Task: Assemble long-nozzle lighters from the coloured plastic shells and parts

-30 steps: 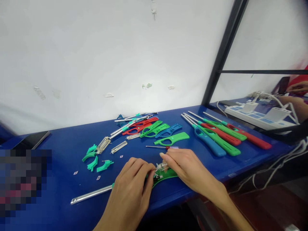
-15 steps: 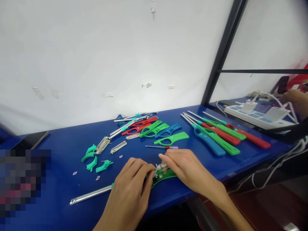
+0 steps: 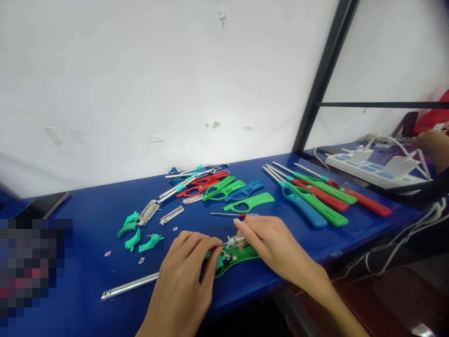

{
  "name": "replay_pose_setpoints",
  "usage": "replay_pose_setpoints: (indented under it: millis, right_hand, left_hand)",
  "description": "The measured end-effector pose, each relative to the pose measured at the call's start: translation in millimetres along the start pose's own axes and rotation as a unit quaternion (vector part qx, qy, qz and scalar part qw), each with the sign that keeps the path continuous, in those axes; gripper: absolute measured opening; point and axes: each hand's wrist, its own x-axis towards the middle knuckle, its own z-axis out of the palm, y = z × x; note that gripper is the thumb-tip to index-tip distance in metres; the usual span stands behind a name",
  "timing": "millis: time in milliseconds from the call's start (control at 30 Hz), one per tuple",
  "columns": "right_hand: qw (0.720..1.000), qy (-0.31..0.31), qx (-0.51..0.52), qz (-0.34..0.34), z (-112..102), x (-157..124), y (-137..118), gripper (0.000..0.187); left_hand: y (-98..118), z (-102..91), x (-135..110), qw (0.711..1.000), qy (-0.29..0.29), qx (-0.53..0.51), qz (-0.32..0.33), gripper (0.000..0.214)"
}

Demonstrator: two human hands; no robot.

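Note:
A green lighter half-shell (image 3: 238, 256) with a long metal tube (image 3: 128, 286) lies near the front edge of the blue table (image 3: 87, 220). My left hand (image 3: 185, 276) rests on it with the fingers curled, fingertips pinching at a thin wire. My right hand (image 3: 268, 243) pinches a small clear gas cartridge (image 3: 235, 241) just above the shell. The two hands' fingertips are a little apart.
Behind the hands lie a small screwdriver (image 3: 231, 215), loose green, red and blue shells (image 3: 224, 187), teal trigger parts (image 3: 135, 231) and metal pieces. Several finished lighters (image 3: 315, 196) lie at the right. A power strip (image 3: 375, 171) and another person's hand (image 3: 433, 140) are at the far right. A phone (image 3: 44, 204) lies at the left.
My left hand has slid a little to the left, uncovering more of the green shell. My right hand stays on the clear cartridge.

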Motion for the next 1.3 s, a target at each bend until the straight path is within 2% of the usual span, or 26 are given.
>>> replay_pose_setpoints:
  millis: [767,1300]
  right_hand:
    - [0.999,-0.033,0.006,-0.022,0.7,-0.9,1.3,0.051]
    - [0.999,-0.025,0.034,-0.022,1.5,-0.1,0.8,0.05]
  left_hand:
    - [0.5,-0.8,-0.7,1.0,-0.023,-0.011,0.005,0.016]
    - [0.0,-1.2,-0.9,0.999,-0.03,-0.015,0.013,0.016]
